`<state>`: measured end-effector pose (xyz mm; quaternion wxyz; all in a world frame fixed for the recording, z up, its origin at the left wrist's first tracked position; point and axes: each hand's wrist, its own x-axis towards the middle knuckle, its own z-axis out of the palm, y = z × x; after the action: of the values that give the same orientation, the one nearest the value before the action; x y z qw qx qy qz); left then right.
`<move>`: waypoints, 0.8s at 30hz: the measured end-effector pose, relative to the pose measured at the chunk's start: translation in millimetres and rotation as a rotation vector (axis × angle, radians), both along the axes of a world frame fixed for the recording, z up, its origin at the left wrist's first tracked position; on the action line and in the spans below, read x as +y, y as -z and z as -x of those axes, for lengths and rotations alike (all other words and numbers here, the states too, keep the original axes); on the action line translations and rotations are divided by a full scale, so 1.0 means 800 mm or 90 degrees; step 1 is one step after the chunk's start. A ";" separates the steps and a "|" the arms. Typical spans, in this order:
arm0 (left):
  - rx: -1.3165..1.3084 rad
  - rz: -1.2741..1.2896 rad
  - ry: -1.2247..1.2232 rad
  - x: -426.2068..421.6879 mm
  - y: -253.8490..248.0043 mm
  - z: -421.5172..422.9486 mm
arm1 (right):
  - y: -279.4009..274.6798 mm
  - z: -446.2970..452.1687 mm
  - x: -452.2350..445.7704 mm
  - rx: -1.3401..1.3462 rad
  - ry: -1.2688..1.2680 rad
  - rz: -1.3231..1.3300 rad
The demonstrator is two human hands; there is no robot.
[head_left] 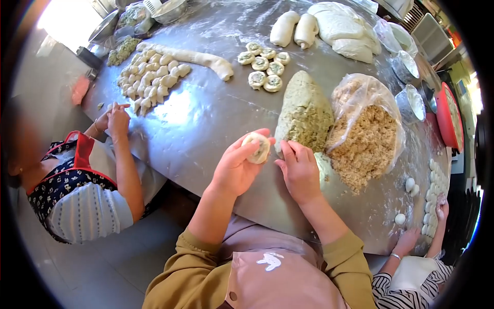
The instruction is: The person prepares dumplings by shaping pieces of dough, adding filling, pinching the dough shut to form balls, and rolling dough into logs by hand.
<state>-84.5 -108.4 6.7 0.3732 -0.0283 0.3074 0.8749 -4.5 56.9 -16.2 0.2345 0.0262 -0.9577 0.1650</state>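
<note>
My left hand (234,167) is closed around a round dough wrapper (256,148) with filling in its hollow, the thumb pressing on the middle. Beside it, my right hand (300,172) has its fingers curled together at the lower edge of a green filling mound (305,110); whether anything sits in them is hidden. To the right of that mound lies a clear plastic bag (355,92) with brown crumbly filling (368,144) spilling out of it. Several filled dough cups (261,64) stand in a cluster farther back.
Many dough pieces (149,77) and a long dough roll (198,59) lie at the left, near a co-worker's hands (116,118). At the back are two thick rolls (296,30) and a large dough slab (347,31). Metal bowls (410,103) and another co-worker's hand (407,242) are at the right.
</note>
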 end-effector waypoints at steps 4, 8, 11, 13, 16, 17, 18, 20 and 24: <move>-0.073 0.028 0.004 -0.002 -0.004 -0.022 | 0.016 -0.002 0.005 0.068 0.020 -0.005; -0.102 0.026 0.047 0.004 -0.001 -0.037 | 0.026 -0.006 0.003 0.058 0.031 -0.014; -0.110 0.034 0.072 0.009 0.004 -0.047 | 0.029 -0.014 0.004 0.032 0.041 0.005; -0.110 0.073 0.063 0.013 0.002 -0.054 | 0.028 -0.023 0.010 -0.037 0.060 0.079; -0.104 0.092 0.057 0.017 0.009 -0.065 | 0.010 -0.038 0.024 -0.226 0.119 0.412; -0.101 0.092 0.058 0.019 0.015 -0.070 | -0.001 -0.046 0.031 -0.303 0.147 0.561; -0.113 0.065 0.076 0.021 0.026 -0.074 | -0.011 -0.053 0.038 -0.319 0.161 0.707; -0.131 0.009 0.113 0.029 0.046 -0.080 | -0.020 -0.069 0.037 -0.206 0.112 1.069; -0.176 -0.017 0.104 0.065 0.039 -0.092 | -0.033 -0.085 0.026 -0.178 0.094 0.849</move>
<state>-10.6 -56.5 -24.2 0.4820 -0.1188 0.2426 0.8335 63.2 77.5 10.5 0.0852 -0.2108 -0.6717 0.7051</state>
